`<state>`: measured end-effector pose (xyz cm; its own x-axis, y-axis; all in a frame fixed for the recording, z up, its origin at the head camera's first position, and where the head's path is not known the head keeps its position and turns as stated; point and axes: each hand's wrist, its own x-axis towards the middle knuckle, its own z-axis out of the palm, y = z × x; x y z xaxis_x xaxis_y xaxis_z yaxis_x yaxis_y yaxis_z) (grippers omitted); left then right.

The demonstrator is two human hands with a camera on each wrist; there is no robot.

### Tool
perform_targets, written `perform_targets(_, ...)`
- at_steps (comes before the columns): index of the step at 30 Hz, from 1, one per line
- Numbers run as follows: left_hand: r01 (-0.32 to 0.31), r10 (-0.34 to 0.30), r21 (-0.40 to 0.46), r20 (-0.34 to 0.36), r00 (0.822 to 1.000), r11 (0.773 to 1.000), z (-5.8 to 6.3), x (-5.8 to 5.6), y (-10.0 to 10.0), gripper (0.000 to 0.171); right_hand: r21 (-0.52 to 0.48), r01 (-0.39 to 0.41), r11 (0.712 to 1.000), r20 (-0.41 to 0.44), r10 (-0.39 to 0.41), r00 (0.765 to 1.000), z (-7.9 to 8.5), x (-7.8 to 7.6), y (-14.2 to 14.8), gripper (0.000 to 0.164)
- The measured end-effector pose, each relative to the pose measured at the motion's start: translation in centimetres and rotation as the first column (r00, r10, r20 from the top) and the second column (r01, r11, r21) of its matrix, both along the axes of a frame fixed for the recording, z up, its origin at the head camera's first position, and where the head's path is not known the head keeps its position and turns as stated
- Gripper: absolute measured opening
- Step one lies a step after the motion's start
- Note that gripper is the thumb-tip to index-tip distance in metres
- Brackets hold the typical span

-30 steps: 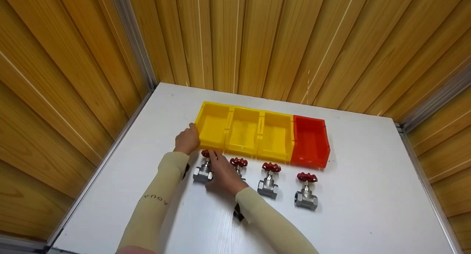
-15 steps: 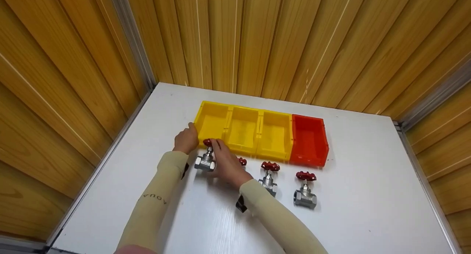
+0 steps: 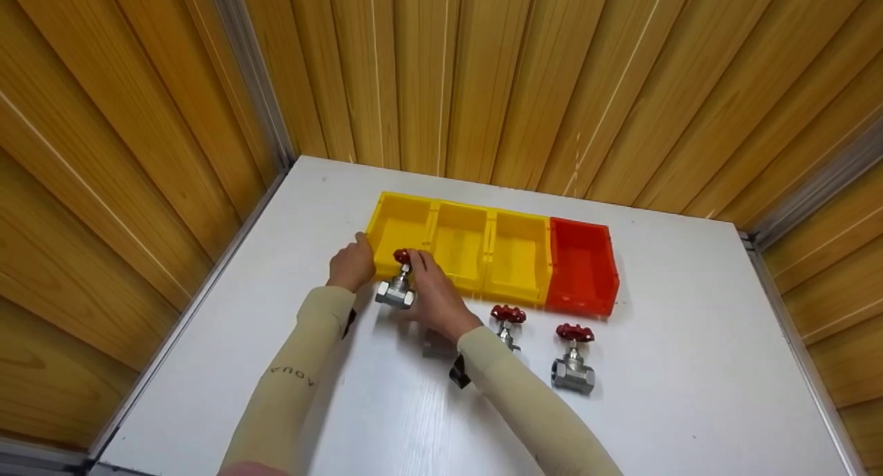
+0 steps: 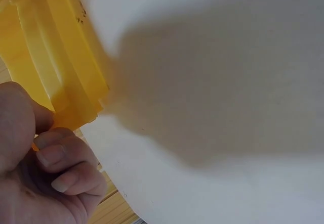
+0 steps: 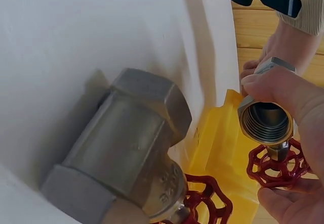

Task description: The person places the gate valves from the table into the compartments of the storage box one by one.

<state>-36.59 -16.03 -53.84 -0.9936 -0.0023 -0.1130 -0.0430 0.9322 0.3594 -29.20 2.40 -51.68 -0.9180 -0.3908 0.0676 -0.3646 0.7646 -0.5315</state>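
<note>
My left hand (image 3: pixel 352 263) grips the near left edge of the leftmost yellow bin (image 3: pixel 399 226); in the left wrist view the thumb and curled fingers pinch the bin's corner (image 4: pixel 76 107). My right hand (image 3: pixel 441 296) holds a steel gate valve (image 3: pixel 395 294) with a red handwheel, lifted off the table at the front of that bin. Seen from the right wrist, the thumb lies on the valve body (image 5: pixel 266 120) and the fingers are at the handwheel (image 5: pixel 278 168). A second valve (image 3: pixel 437 345) is mostly hidden beneath my right hand.
Two more yellow bins (image 3: pixel 459 231) and a red bin (image 3: pixel 583 262) continue the row rightward. Two more gate valves, one (image 3: pixel 508 324) partly behind the right forearm and one (image 3: pixel 574 369) further right, sit on the white table (image 3: pixel 690 365). Wood-panelled walls enclose the table.
My right hand has raised the leftmost valve from the table and brought it up and slightly right, towards the leftmost bin's front edge. The left hand has kept its place on the bin.
</note>
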Motion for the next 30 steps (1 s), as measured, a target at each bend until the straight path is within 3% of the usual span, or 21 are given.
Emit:
perform_targets(5, -0.013, 0.013, 0.019, 0.024, 1.000, 1.000, -0.1, -0.1, 0.0, 0.044, -0.015, 0.000, 1.000, 0.008, 0.000, 1.000, 0.0, -0.5, 0.3, 0.116)
perform_targets(17, -0.007, 0.007, 0.042, -0.003, 1.000, 0.999, -0.3, 0.0, -0.1, 0.043, -0.021, -0.004, 1.000, 0.005, 0.004, 1.000, 0.3, -1.7, 0.2, 0.115)
perform_targets(25, 0.020, -0.021, -0.026, -0.050, 0.999, 0.999, -0.8, -0.3, -0.1, 0.044, -0.038, -0.027, 0.999, -0.001, 0.027, 1.000, 0.7, -2.3, 0.1, 0.113)
perform_targets(30, 0.002, -0.001, 0.022, -0.025, 1.000, 1.000, -0.8, -0.4, -0.1, 0.042, -0.049, -0.040, 0.998, -0.005, 0.039, 0.999, 0.6, -2.9, 0.2, 0.111)
